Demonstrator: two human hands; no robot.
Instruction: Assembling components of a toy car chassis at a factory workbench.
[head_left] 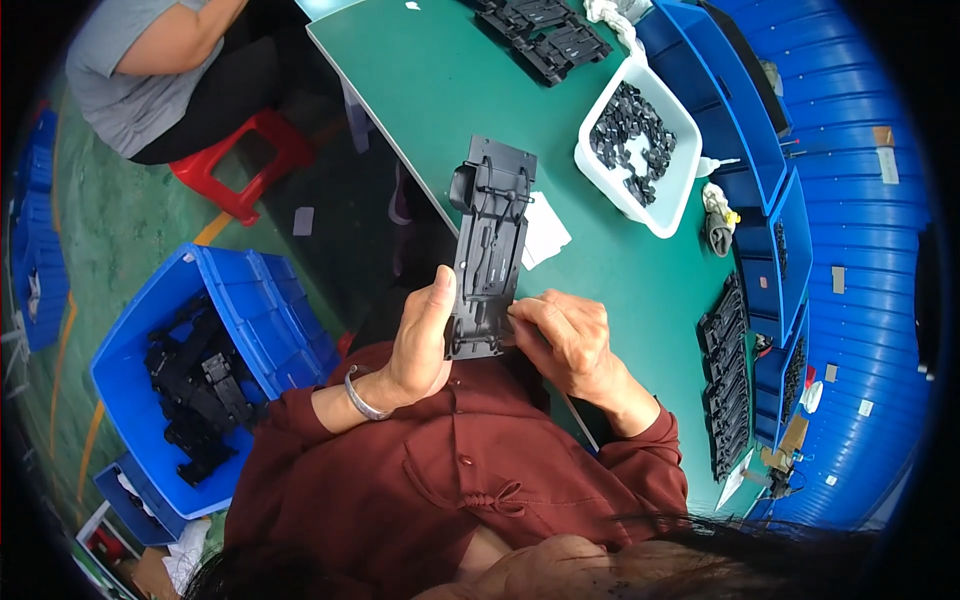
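A long black moulded plastic chassis-like part (494,240) is held up in front of me, over the table's near edge. My left hand (424,335) grips its lower left side, the thumb lying along the edge. At the lower right corner of the part, my right hand (568,340) has its fingers closed in a pinch. Whether a small piece sits between those fingertips is hidden. Beyond the black part, a white sheet of paper (545,230) lies on the green table (630,290).
A white tub (655,205) holds many small black pieces. Similar black parts lie at the table's far end (548,35) and right side (725,380). Blue bins (765,285) line the right. A blue crate (255,310) of black parts stands left. Another person sits on a red stool (240,165).
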